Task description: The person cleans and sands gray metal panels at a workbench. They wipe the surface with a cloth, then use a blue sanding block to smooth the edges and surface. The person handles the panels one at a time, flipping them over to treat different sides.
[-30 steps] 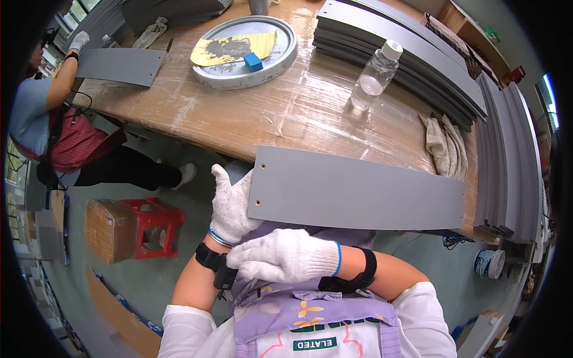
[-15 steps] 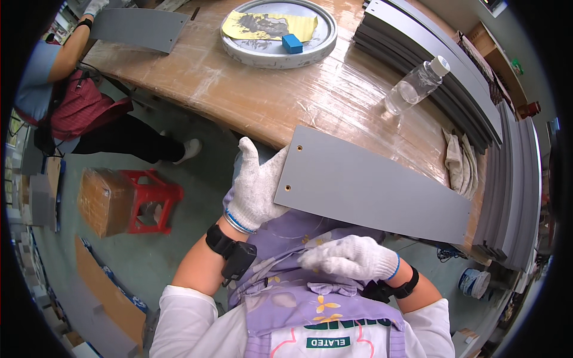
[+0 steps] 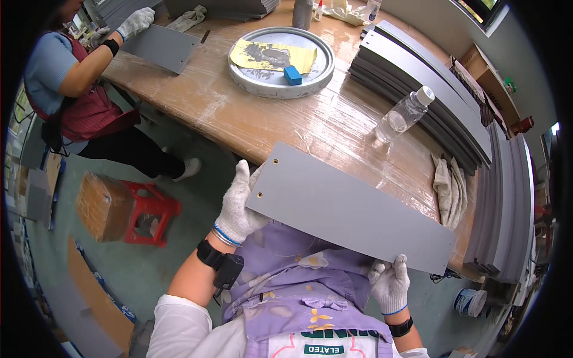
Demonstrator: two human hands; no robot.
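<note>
A long flat grey panel (image 3: 352,209) with two small brass-coloured holes at its left end lies slanted before me, partly over the table edge. My left hand (image 3: 239,209), in a white knit glove, grips that left end, thumb raised along the side and the other fingers hidden underneath. At the panel's near edge, toward its right end, my gloved right hand (image 3: 390,286) holds on with bent fingers; some of them are hidden under the panel.
On the plastic-covered table (image 3: 215,107) are a round lid (image 3: 271,91) with yellow sandpaper (image 3: 304,58) and a blue block (image 3: 292,75), a clear bottle (image 3: 400,119), a cloth (image 3: 449,188) and stacked panels (image 3: 418,98). A co-worker (image 3: 77,77) handles another panel. A red stool (image 3: 149,218) stands left.
My right hand has moved from in front of my apron to the panel's near edge. The panel and my left hand have shifted slightly left and lower in view.
</note>
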